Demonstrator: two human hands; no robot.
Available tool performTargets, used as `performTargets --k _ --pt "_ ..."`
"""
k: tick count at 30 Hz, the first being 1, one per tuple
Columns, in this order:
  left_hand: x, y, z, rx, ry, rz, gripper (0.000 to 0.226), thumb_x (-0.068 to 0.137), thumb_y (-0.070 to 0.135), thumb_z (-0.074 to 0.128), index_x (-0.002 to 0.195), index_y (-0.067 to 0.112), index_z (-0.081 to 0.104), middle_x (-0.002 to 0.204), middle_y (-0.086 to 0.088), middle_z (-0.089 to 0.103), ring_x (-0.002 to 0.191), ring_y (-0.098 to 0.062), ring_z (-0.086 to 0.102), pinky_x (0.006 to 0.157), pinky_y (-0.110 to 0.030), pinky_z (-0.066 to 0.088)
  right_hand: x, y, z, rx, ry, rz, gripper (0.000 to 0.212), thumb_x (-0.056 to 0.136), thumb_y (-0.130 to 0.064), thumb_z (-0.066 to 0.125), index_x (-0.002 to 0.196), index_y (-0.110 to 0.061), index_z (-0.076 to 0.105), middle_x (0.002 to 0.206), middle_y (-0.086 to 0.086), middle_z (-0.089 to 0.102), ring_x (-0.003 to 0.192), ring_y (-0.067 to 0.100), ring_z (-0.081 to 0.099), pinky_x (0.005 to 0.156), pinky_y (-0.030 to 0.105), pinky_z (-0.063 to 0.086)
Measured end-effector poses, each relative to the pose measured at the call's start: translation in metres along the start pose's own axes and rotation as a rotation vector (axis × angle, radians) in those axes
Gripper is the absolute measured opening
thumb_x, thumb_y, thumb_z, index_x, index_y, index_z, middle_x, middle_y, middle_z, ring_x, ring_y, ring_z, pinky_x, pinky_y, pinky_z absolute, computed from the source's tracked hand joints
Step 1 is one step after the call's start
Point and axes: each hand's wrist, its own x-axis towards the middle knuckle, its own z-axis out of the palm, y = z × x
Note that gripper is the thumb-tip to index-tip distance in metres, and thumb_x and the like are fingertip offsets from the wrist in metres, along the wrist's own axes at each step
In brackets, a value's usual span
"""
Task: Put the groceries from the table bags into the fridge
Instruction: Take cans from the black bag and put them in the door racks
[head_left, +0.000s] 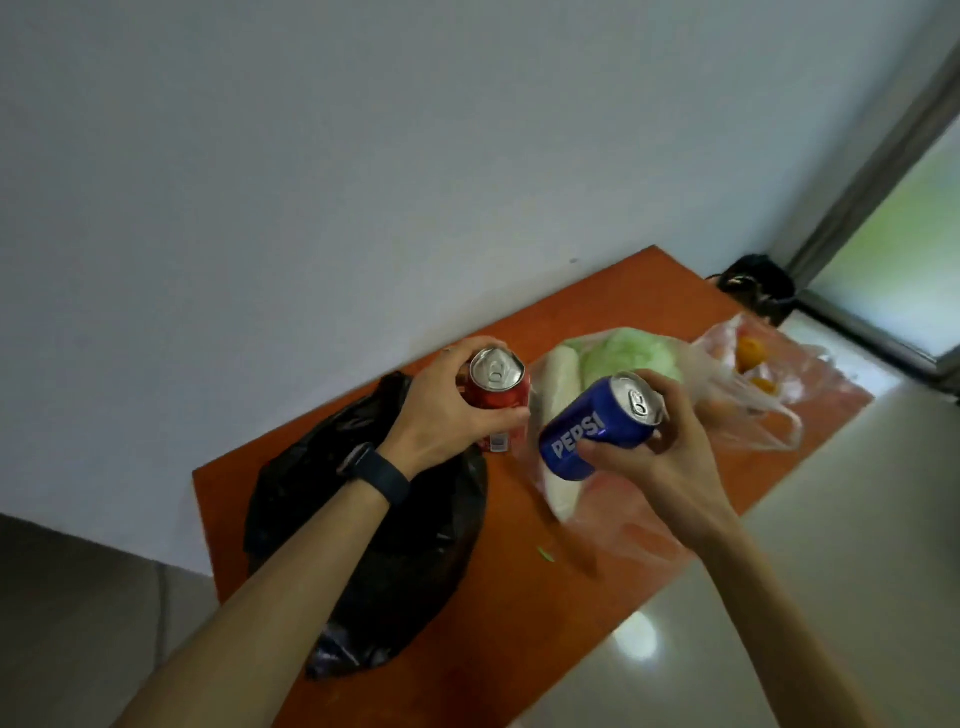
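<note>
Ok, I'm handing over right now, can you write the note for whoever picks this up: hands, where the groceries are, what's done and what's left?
Left hand: closed around a red can, held upright above the black bag.
Right hand: closed around a blue Pepsi can, tilted.
On the orange table: a clear bag with a cabbage and a long white vegetable; a second clear bag with orange fruit.
Done: both cans are out of the bags.
Left: carry the cans to the fridge, which is not in view, then the vegetables and fruit.
</note>
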Motion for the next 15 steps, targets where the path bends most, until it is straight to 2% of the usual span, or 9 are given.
performTargets --k 5,9,11,13,15 --pt "0.006 0.102 0.107 -0.042 -0.171 0.176 0.067 0.063 0.034 0.092 0.120 0.038 0.057 0.118 0.015 0.063 0.103 0.006 0.060 0.085 -0.017 0.052 -0.081 -0.026 -0.132 -0.113 0.279 -0.127 0.074 0.056 -0.031 0.087 0.120 -0.041 0.053 0.115 -0.028 0.063 0.111 0.002 0.060 0.089 0.028 0.054" --pt "-0.010 0.186 0.210 -0.076 -0.329 0.335 0.066 0.065 0.035 0.090 0.122 0.037 0.056 0.118 0.015 0.062 0.102 0.008 0.057 0.082 -0.012 0.052 -0.157 -0.033 -0.235 -0.206 0.501 -0.165 0.077 0.052 -0.043 0.084 0.121 -0.044 0.051 0.113 -0.035 0.060 0.109 -0.007 0.058 0.090 0.029 0.051" --pt "-0.022 0.224 0.263 -0.099 -0.395 0.403 0.067 0.066 0.036 0.090 0.124 0.036 0.055 0.119 0.012 0.061 0.104 0.002 0.058 0.084 -0.012 0.052 -0.195 -0.034 -0.283 -0.253 0.601 -0.168 0.080 0.054 -0.039 0.086 0.126 -0.038 0.051 0.115 -0.030 0.060 0.111 -0.002 0.058 0.092 0.032 0.052" --pt "-0.034 0.262 0.312 -0.124 -0.473 0.465 0.070 0.068 0.036 0.089 0.128 0.032 0.053 0.120 0.013 0.060 0.108 -0.002 0.057 0.082 -0.011 0.052 -0.231 -0.035 -0.327 -0.280 0.696 -0.170 0.077 0.060 -0.025 0.091 0.126 -0.036 0.053 0.118 -0.024 0.062 0.113 0.004 0.058 0.093 0.034 0.052" --pt "-0.045 0.299 0.358 -0.171 -0.549 0.499 0.068 0.069 0.036 0.089 0.126 0.036 0.052 0.119 0.017 0.059 0.108 -0.001 0.057 0.080 -0.011 0.052 -0.262 -0.041 -0.366 -0.317 0.770 -0.182 0.076 0.062 -0.014 0.092 0.121 -0.043 0.052 0.115 -0.025 0.062 0.110 0.000 0.059 0.090 0.023 0.051"
